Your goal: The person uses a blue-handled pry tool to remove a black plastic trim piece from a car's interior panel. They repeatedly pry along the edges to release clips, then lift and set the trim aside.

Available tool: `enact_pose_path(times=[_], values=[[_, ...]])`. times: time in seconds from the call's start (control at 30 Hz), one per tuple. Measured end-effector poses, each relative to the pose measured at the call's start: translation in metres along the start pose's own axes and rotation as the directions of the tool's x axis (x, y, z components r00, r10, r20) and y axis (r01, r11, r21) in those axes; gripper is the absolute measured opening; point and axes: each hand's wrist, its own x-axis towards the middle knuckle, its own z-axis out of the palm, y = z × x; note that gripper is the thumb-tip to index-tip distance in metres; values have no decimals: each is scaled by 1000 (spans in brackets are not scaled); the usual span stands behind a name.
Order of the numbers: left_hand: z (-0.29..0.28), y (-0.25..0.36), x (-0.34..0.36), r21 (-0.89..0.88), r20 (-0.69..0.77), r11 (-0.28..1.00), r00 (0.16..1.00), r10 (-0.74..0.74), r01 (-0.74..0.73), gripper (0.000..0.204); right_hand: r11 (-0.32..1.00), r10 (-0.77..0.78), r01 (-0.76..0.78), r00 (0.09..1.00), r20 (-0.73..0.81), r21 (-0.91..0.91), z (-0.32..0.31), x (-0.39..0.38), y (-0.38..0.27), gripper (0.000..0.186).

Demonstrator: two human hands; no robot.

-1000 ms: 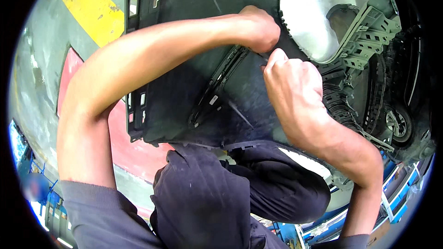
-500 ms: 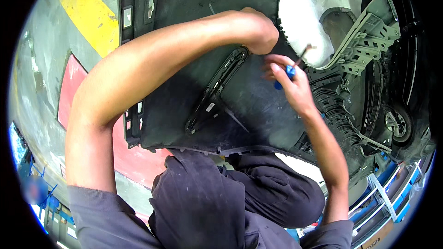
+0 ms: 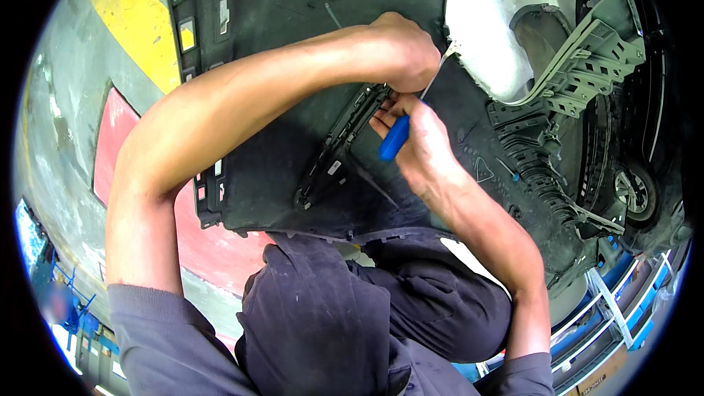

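Note:
My left hand [image 3: 407, 55] is closed at the large black moulded panel [image 3: 279, 139], near its long slotted fitting [image 3: 341, 136]; what it grips, if anything, is hidden under the fingers. My right hand [image 3: 422, 139] is just below it, fingers curled round the blue handle [image 3: 396, 137] of a screwdriver-like tool, whose thin metal shaft [image 3: 436, 73] points up to the right, past my left hand. A rounded white part [image 3: 484, 37] and a pale perforated bracket [image 3: 594, 62] lie beside them at the upper right.
A black car body with a wheel [image 3: 634, 194] fills the far right. A painted floor with yellow [image 3: 128, 22] and red [image 3: 117, 132] areas is on the left. My dark-clothed legs [image 3: 315, 308] are below. Blue racks [image 3: 616, 301] stand at the lower right; a person [image 3: 59, 301] is at the far left.
My right hand turned over, showing the blue-handled tool, and moved left and down under my left hand; its forearm swung inward. My left hand stayed closed in nearly the same place.

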Motion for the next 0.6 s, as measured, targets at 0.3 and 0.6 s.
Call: enact_pose_path(times=[0.3, 0.6], values=[[13, -4, -7, 4, -136, 999, 990, 42, -42, 16, 995, -49, 47, 999, -16, -90, 7, -4, 6, 7], [4, 10, -5, 219, 67, 955, 979, 191, -201, 13, 995, -82, 84, 996, 36, -45, 1, -9, 3, 15]])
